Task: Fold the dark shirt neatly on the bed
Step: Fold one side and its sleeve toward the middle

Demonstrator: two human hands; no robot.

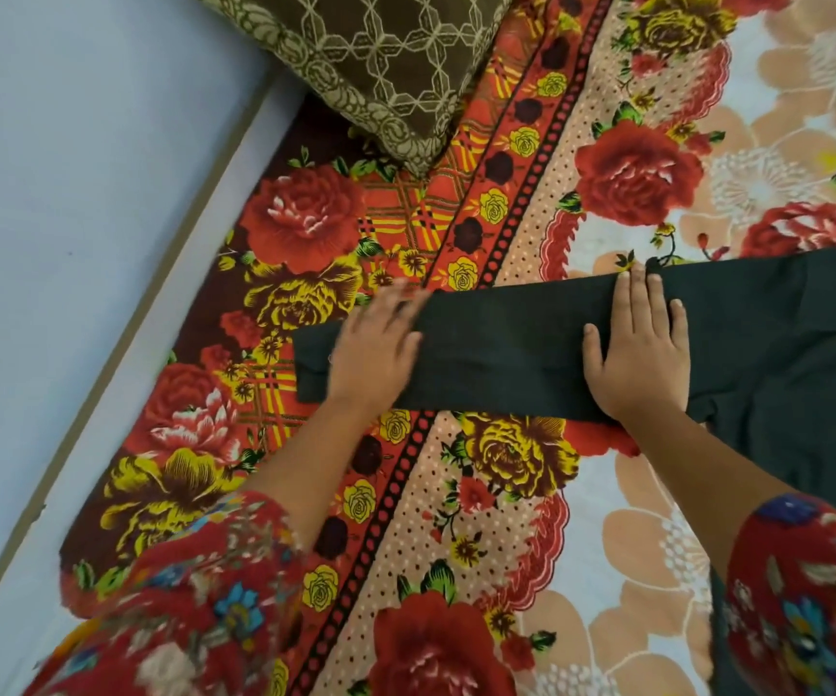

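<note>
1. Sleeve of the dark shirt [506, 354] is lying stretched as a long narrow band across the floral bedsheet [496, 494], its cuff end reaching toward the bed's left edge by the wall [79, 193], while the bulk of the garment is running off toward the right edge of the bed and out of my view.

2. I am pressing my left hand [380, 349] flat near the cuff end, fingers spread open and gripping nothing; it is blurring, so I judge it is sliding along the cloth to smooth it.

3. I am resting my right hand [642, 354] palm down further along the band, fingers extended and slightly apart, pinning the cloth rather than holding it.

4. Risks I am watching for:
   - Cloth is likely dragging under the sliding left palm; that could be bunching the band into a ridge or pulling the cuff off its line.
   - Right hand is pinning only one spot, so if I am easing its pressure the band may be creeping leftward and skewing the fold.
   - Loose, rumpled fabric below the right wrist is looking unsmoothed; folding over it would be trapping creases inside.
   - Sheet itself is soft, so it may be wrinkling along with the shirt.
   - Brown patterned pillow [370, 67] is sitting near the bed's far left corner, well apart from the shirt, so I am not expecting it to interfere.

5. Most of the shirt's body is hidden from me, so I cannot tell how square the remaining folds are.
</note>
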